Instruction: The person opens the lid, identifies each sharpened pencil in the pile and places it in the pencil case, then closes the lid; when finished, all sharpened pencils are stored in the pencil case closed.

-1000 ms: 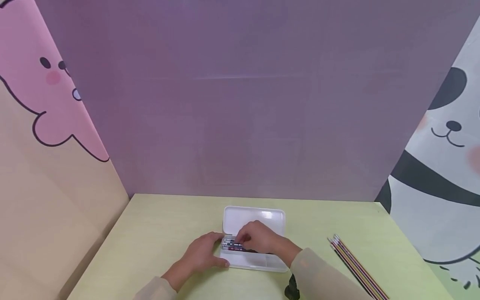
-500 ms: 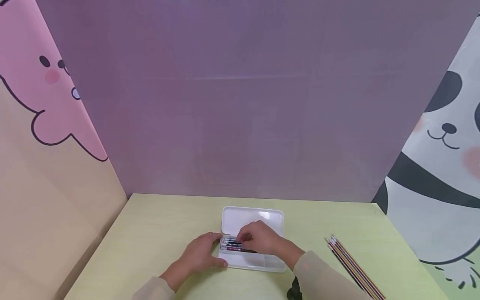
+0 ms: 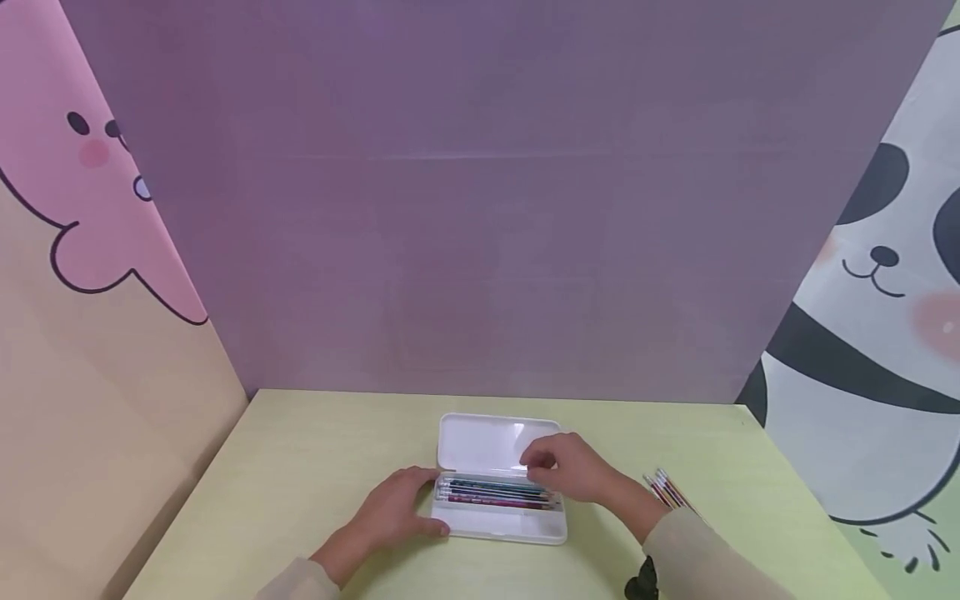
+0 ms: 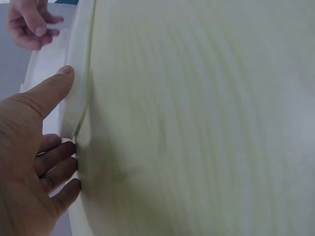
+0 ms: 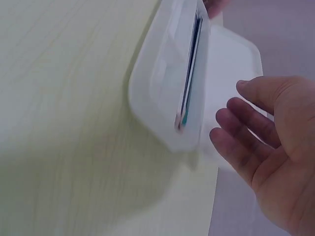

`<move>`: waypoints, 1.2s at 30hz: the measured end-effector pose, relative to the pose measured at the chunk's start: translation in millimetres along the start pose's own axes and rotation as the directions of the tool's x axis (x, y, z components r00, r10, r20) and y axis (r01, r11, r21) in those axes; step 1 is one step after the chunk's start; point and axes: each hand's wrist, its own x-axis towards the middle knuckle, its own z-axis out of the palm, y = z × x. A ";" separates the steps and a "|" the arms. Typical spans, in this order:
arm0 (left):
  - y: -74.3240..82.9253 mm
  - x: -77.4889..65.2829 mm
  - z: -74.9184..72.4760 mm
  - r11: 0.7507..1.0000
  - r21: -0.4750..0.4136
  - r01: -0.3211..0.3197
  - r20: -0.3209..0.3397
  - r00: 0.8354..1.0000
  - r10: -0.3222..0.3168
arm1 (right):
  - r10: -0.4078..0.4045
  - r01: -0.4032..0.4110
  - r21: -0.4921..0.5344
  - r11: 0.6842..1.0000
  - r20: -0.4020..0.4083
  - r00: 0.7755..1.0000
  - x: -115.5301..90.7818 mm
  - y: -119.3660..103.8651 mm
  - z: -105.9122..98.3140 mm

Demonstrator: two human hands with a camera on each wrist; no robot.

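Observation:
A white pencil case (image 3: pixel 498 523) lies with its lid (image 3: pixel 483 442) folded back on the table. Several pencils (image 3: pixel 495 493) fill its rear compartment, side by side. My left hand (image 3: pixel 390 512) holds the case's left end; in the left wrist view the thumb (image 4: pixel 56 88) lies on the front rim and the other fingers sit round the end. Above the right part of the lid hovers my right hand (image 3: pixel 573 467). In the right wrist view that right hand (image 5: pixel 275 142) has loosely bent fingers and nothing between them.
More pencils (image 3: pixel 667 490) lie on the pale table (image 3: pixel 337 433) to the right, partly hidden by my right forearm. A small black object (image 3: pixel 642 579) shows beside the right sleeve. A purple wall (image 3: pixel 480 250) stands behind the table.
My right hand has let go of the pencils in the case and moved right and slightly up, uncovering them. The left hand stays at the case's left end.

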 end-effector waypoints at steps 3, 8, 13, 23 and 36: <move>-1.6 -2.0 -0.6 1.000 -0.009 -0.010 -0.001 1.000 0.010 | 0.053 -0.052 0.029 0.998 -0.031 0.998 -13.5 7.0 -7.6; -3.8 -2.5 -2.8 0.998 -0.064 -0.005 -0.002 1.000 0.005 | 0.202 -0.187 0.206 0.961 -0.056 0.978 -33.6 22.4 -7.8; -6.9 2.4 -4.6 0.985 -0.172 0.012 -0.004 1.000 -0.013 | 0.291 -0.255 0.382 0.888 -0.040 0.956 -45.5 37.2 -0.1; -14.2 17.3 -13.8 0.879 -0.476 -0.005 0.095 0.994 0.057 | 0.260 -0.227 0.471 0.853 -0.005 0.966 -51.7 45.1 14.5; -13.3 18.0 -14.5 0.878 -0.478 0.017 0.140 0.989 0.057 | 0.234 -0.216 0.452 0.865 0.016 0.972 -56.5 45.0 19.0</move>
